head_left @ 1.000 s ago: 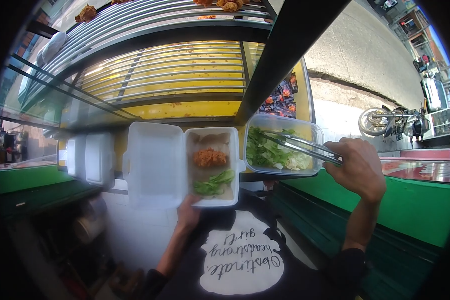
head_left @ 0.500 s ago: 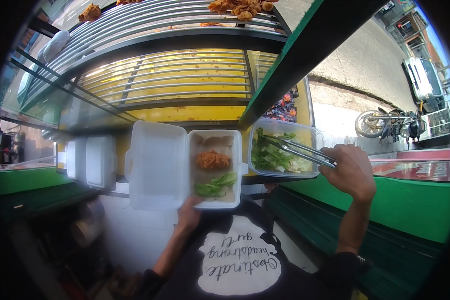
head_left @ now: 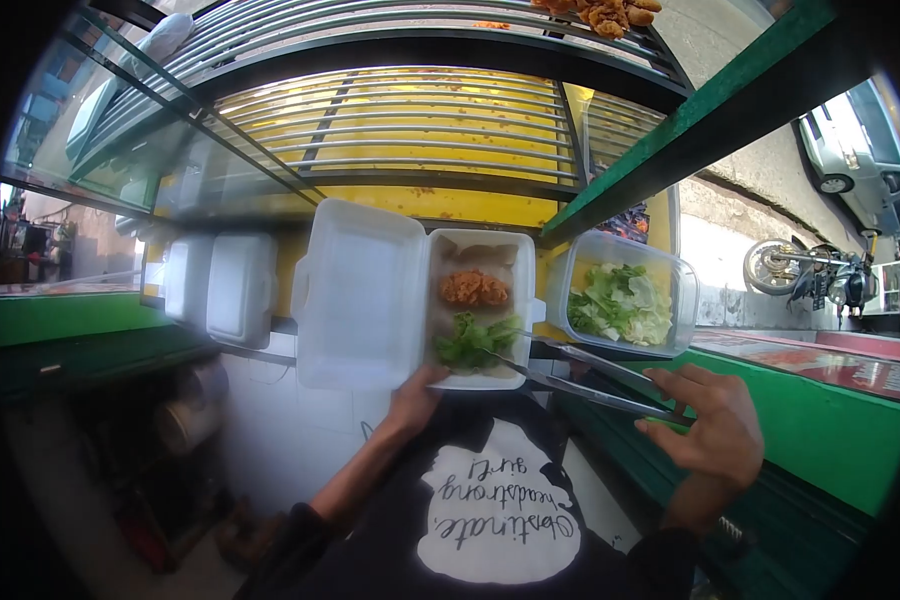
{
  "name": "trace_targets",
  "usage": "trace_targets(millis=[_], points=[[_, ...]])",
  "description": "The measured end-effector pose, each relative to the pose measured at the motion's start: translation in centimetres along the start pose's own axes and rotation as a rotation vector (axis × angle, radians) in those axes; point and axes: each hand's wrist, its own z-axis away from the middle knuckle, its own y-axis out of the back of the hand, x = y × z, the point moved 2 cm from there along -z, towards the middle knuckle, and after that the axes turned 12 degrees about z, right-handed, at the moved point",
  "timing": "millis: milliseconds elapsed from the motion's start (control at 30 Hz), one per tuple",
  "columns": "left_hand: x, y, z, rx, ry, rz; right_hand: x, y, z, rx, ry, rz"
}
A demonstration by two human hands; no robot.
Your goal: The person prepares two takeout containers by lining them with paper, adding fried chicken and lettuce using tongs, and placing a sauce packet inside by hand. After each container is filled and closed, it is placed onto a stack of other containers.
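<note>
A white foam takeaway box [head_left: 360, 300] lies open, its lid folded out to the left. Inside, on brown paper, sit a piece of fried chicken [head_left: 473, 289] and, nearer me, green lettuce [head_left: 470, 342]. My left hand [head_left: 416, 398] grips the box's near edge, thumb on the rim. Metal tongs [head_left: 610, 392] are held in my right hand [head_left: 715, 420]; their arms are spread and the tips reach into the box at the lettuce. To the right stands a clear plastic tub [head_left: 685, 330] of cut lettuce [head_left: 620, 303].
Closed foam boxes [head_left: 240, 290] stand at the left. Behind is a rack of metal bars [head_left: 420, 130] over a yellow surface, with fried chicken [head_left: 605, 14] on the upper rack. A green post [head_left: 670, 130] slants above the tub. A motorcycle [head_left: 810, 268] is parked outside.
My right hand has brought the tongs from the tub left to the box, and their arms have spread. More lettuce now lies in the box. My left hand stays on the box's edge.
</note>
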Motion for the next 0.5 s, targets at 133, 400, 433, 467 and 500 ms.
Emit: trace_targets(millis=[133, 400, 433, 467, 500], points=[[4.9, -4.1, 1.6, 0.077, 0.185, 0.368, 0.6, 0.2, 0.2, 0.048, -0.033, -0.035], [2.3, -0.1, 0.7, 0.069, 0.076, 0.129, -3.1, -3.3, -2.9, 0.011, 0.135, 0.111], [2.2, 0.6, 0.6, 0.061, -0.013, -0.016, -3.0, -2.8, -2.8, 0.022, 0.112, 0.046], [2.1, 1.0, 0.4, 0.067, -0.019, -0.008, -3.0, -2.3, -2.7, 0.031, 0.088, -0.019], [2.5, 1.1, 0.4, 0.060, -0.032, 0.010, -3.0, -1.8, -2.7, 0.029, 0.095, -0.013]])
